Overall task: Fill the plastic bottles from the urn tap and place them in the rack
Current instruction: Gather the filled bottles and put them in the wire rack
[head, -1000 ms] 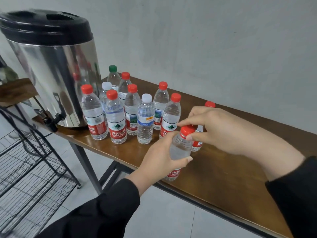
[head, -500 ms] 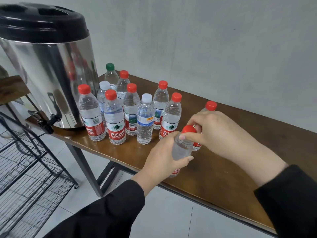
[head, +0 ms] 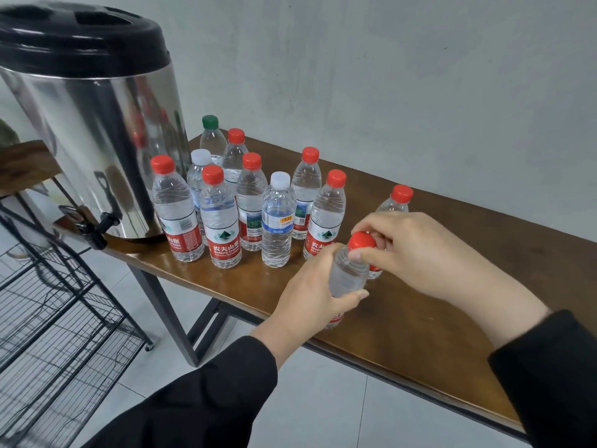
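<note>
Table (head: 420,321): long brown wooden top on dark metal legs, set along a pale wall; its near edge runs diagonally from under the urn toward the lower right. The right stretch of the top lies bare.

Urn (head: 97,140): large steel cylinder with a black lid, standing at the table's left end. Its black tap (head: 97,226) juts out past the table edge.

Rack (head: 55,324): black wire shelving on the floor, left of the table, below the tap. Pale floor tiles show between rack and table legs.

Standing bottles (head: 226,208): a close cluster beside the urn, mostly red caps, two white, one green at the back. One more red-capped bottle (head: 395,202) stands apart to the right, behind the right hand.

Held bottle (head: 347,276): clear plastic, red label low down, upright near the table's near edge.

Left hand (head: 310,295): fingers and thumb wrapped round the held bottle's body; black sleeve.

Right hand (head: 416,250): fingertips and thumb pinching the red cap (head: 361,241) from above; black sleeve.
</note>
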The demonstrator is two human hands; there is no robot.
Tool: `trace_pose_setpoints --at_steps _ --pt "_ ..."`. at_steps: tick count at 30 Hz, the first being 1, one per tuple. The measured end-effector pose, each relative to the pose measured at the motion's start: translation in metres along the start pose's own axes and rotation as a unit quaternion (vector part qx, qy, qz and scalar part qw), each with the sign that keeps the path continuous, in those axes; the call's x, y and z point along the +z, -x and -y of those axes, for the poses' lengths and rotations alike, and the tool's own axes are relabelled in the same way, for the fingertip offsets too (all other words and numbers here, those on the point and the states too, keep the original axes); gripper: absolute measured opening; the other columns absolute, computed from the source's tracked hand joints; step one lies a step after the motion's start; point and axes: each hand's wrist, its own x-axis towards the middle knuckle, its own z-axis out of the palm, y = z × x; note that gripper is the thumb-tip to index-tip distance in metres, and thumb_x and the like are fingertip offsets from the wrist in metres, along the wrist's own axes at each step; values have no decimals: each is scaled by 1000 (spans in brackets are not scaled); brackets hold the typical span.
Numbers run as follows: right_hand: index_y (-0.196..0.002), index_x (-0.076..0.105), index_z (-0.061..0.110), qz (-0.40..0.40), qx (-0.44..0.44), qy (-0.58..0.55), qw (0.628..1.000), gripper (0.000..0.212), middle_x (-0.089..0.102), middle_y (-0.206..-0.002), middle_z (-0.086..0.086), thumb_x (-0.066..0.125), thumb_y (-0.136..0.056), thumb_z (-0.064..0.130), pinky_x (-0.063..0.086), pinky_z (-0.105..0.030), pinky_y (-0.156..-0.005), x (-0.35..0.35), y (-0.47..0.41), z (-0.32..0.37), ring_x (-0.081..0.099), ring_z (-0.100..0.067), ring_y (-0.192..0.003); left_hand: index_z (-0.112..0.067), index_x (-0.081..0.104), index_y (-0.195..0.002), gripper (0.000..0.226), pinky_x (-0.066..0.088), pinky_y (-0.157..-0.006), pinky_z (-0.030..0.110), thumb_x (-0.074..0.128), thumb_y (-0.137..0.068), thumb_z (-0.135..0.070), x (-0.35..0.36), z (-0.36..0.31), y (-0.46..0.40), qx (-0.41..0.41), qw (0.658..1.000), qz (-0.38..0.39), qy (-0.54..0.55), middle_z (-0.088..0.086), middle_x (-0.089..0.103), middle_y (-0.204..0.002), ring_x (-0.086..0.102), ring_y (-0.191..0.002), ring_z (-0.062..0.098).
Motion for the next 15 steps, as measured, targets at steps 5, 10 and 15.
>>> trace_pose_setpoints --at_steps 5,10,15 --pt "-97 62 27 -54 21 -3 998 31 49 -68 13 63 -87 57 31 -18 -55 12 0 7 50 -4 -63 -49 36 -135 69 52 -103 29 79 -82 -54 1 0 2 -17 1000 -3 3 -23 55 -130 56 -121 3" --pt "-108 62 27 -23 10 -14 1000 25 47 -74 15 58 -94 48 33 -17 -58 4 6 3 49 -3 -69 -46 33 -140 76 55 -103 38 79 -80 -59 -2 -1 1 -31 999 17 -8 -19 55 -136 57 -124 7" --pt "-95 57 23 -99 68 44 992 39 54 -76 10 57 -89 61 43 -22 -57 25 0 7 54 -8 -69 -49 29 -139 78 53 -106 39 80 -80 -57 0 -5 4 -39 999 4 -15 -19 54 -139 56 -127 9"
